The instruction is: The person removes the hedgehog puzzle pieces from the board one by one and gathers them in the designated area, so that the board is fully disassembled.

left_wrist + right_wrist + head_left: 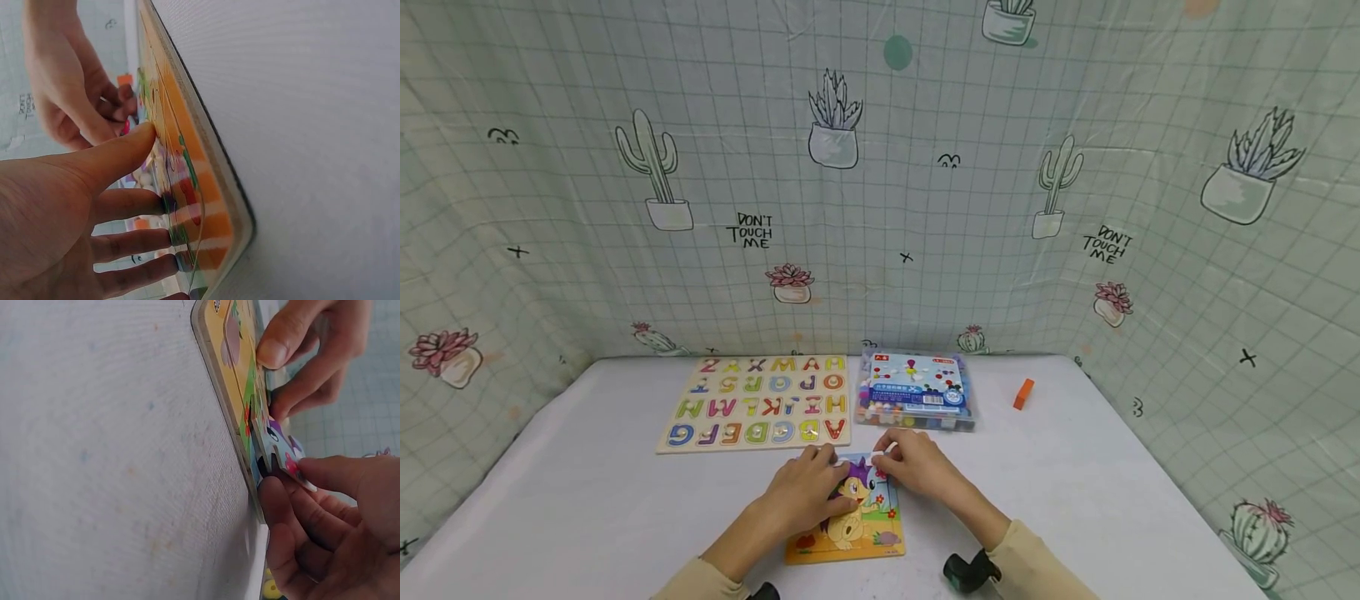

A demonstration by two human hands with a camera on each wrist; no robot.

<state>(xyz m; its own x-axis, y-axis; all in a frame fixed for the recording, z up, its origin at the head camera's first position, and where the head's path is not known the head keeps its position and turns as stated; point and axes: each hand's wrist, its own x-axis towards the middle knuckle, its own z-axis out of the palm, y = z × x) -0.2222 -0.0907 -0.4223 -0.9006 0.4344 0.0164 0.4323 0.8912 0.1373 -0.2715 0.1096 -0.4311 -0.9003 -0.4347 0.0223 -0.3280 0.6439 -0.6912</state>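
A cartoon jigsaw puzzle (820, 553) in a wooden tray lies on the table in front of the person. The left hand (801, 496) rests on its left side, with thumb and fairly straight fingers touching the picture in the left wrist view. At the upper right corner, the right hand (921, 463) pinches a puzzle piece (285, 456) between thumb and fingers. That piece shows a blue background, an eye and a pink flower; it is tilted, its outer end raised above the tray. The left hand's fingers cover part of the puzzle.
Behind the puzzle lies a wooden alphabet board (743, 408) with coloured letters. A clear plastic box (917, 398) of small colourful parts stands beside it. Farther right is an orange block (1023, 394). A patterned curtain (880, 208) hangs around the table's back and sides.
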